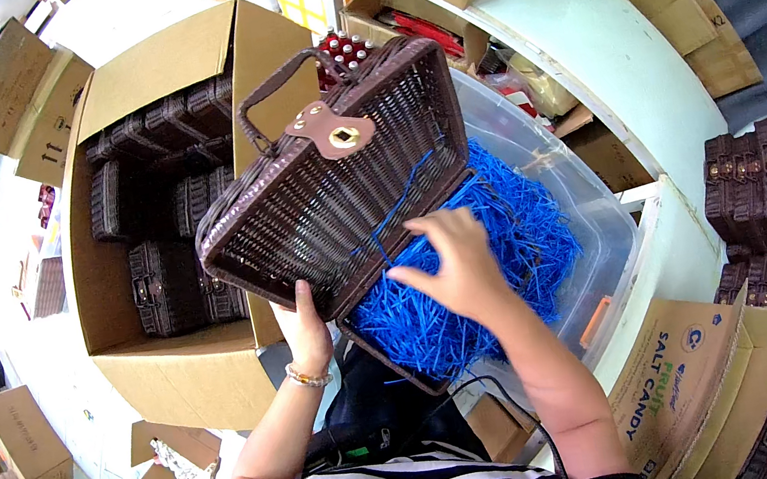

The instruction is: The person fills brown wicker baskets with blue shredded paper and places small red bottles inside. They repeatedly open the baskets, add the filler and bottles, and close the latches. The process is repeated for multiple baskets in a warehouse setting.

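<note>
A dark brown wicker basket (328,208) shaped like a small suitcase is tilted in front of me, its lid raised. A handle and a brown leather clasp with a gold fitting (343,137) are on the lid. My left hand (306,332) grips the basket at its near left corner, thumb on the rim, other fingers hidden behind. Blue shredded paper (514,228) fills the lower half and spreads to the right. Over it hovers my right hand (456,263), thumb and index finger apart. A few blue strands cling to the inside of the lid.
A clear plastic bin (592,215) stands under the basket on the right. At left, an open carton (193,373) holds several wicker baskets. More baskets (765,186) are stacked far right, near an open cardboard box (681,382). A black cable (522,399) crosses by my right forearm.
</note>
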